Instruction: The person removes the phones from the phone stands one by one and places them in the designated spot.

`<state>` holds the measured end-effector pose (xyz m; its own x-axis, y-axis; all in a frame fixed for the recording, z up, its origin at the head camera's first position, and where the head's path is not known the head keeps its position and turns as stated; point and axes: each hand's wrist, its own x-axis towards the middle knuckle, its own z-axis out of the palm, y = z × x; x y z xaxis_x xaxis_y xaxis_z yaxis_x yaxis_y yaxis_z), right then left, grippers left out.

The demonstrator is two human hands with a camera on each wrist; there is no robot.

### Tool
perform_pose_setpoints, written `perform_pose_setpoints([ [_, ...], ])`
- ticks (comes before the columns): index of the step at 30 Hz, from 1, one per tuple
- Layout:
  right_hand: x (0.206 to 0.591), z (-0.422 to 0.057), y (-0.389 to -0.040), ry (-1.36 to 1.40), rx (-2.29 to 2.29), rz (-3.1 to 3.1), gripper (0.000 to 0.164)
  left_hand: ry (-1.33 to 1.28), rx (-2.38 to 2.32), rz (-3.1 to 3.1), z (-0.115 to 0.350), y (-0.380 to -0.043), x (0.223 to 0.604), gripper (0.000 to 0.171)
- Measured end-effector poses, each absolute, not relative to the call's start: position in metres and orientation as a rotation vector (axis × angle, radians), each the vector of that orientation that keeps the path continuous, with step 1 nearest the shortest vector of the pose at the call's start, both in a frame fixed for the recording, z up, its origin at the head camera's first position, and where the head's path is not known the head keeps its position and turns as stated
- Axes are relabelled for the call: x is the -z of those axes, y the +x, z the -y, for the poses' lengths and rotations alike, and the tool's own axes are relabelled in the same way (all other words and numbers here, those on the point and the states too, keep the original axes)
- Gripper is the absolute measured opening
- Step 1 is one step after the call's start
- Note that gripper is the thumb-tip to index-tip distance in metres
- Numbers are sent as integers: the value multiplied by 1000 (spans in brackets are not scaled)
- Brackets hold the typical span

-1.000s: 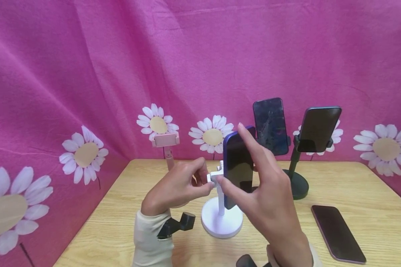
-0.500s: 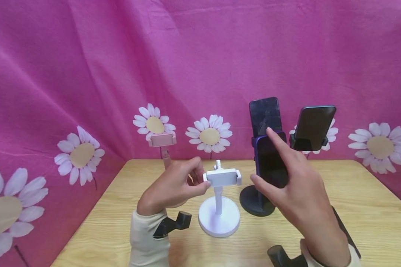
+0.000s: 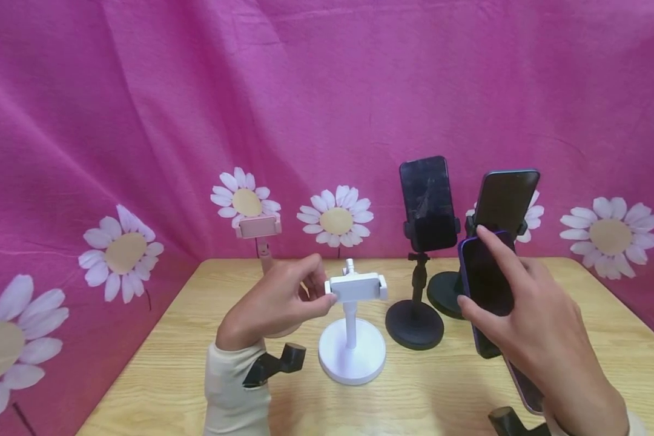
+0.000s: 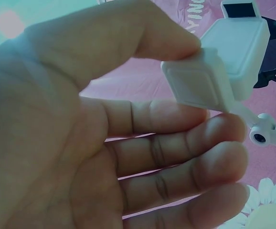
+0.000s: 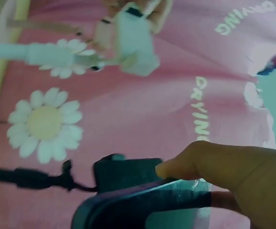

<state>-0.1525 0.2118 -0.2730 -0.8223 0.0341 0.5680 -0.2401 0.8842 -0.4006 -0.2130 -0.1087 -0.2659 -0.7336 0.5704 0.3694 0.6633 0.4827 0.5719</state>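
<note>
A white phone stand with a round base stands mid-table, its clamp holding no phone. My left hand pinches the left end of that clamp. In the left wrist view the thumb presses on top of the white clamp end and the index finger lies beneath it. My right hand holds a blue-edged phone upright between thumb and fingers, right of the stand. Part of this dark phone fills the bottom of the right wrist view.
Behind, two black stands carry phones: one nearer the middle, one farther right, partly covered by the held phone. Another phone lies on the wooden table, mostly under my right forearm. A pink phone stand stands back left, before the pink curtain.
My right hand has carried the blue-edged phone rightward, away from the white stand and past the nearer black stand. The left hand keeps its pinch on the clamp.
</note>
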Motion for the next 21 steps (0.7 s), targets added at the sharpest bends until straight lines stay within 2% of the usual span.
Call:
perform_pose_setpoints([
  [7, 306, -221, -172, 1, -525, 2760, 97, -1088, 1064, 2580, 111, -215, 266, 17],
  [15, 367, -224, -198, 43, -406, 2927, 88, -1080, 1079, 2598, 113, -215, 267, 16],
  [21, 394, -224, -208, 31, -356, 3010, 83, -1081, 1073, 2598, 113, -215, 266, 16],
])
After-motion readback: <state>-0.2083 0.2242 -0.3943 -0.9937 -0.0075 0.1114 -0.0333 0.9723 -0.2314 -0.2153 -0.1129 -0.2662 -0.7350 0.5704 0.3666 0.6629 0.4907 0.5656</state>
